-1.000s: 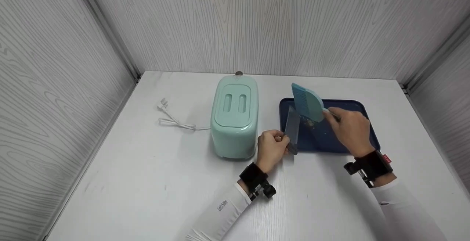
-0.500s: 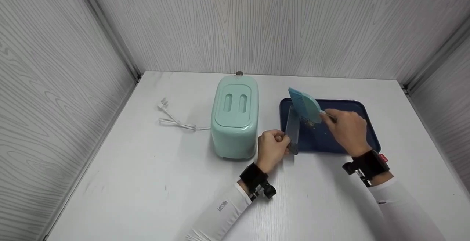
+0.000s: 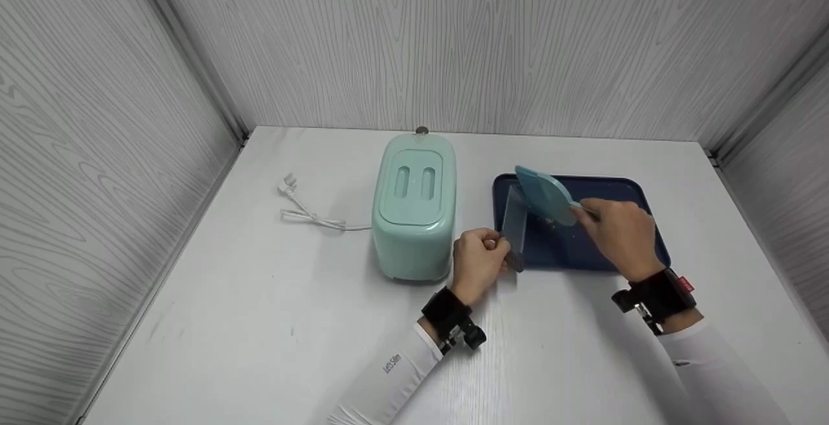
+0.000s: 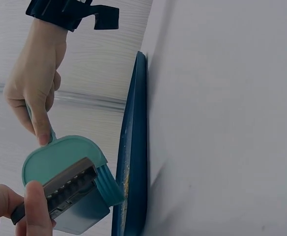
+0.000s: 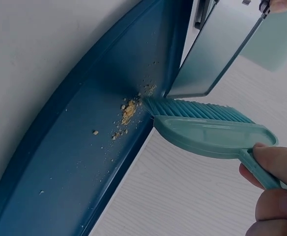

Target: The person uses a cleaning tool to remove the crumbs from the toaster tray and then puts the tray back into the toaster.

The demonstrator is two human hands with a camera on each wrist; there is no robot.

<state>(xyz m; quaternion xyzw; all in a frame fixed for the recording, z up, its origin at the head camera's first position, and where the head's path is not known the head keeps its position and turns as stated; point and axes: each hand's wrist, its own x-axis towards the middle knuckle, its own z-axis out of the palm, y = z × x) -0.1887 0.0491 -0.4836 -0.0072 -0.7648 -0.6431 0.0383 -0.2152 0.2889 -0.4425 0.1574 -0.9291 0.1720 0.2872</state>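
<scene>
My left hand (image 3: 479,263) pinches the dark grey end of a narrow metal crumb tray (image 3: 515,221), held tilted over the left side of a dark blue tray (image 3: 612,185). A teal hand brush (image 3: 549,201) is in my right hand (image 3: 620,237), gripped by its handle. Its blue-green bristles (image 5: 197,109) reach down beside the crumb tray, their tip at a small pile of yellowish crumbs (image 5: 129,112) on the blue tray. From the left wrist view, the crumb tray's ribbed grey handle (image 4: 72,187) stands in front of the brush, hiding part of it.
A mint-green toaster (image 3: 414,243) with a closed lid stands left of the blue tray, close to my left hand. Its white cord and plug (image 3: 304,211) lie on the white table (image 3: 246,321). Grey wood-grain panels (image 3: 492,43) enclose the back and sides.
The brush in my right hand first shifts slightly left, then moves right and nearer to me, its blade tilting differently. My left hand and the crumb tray stay nearly still.
</scene>
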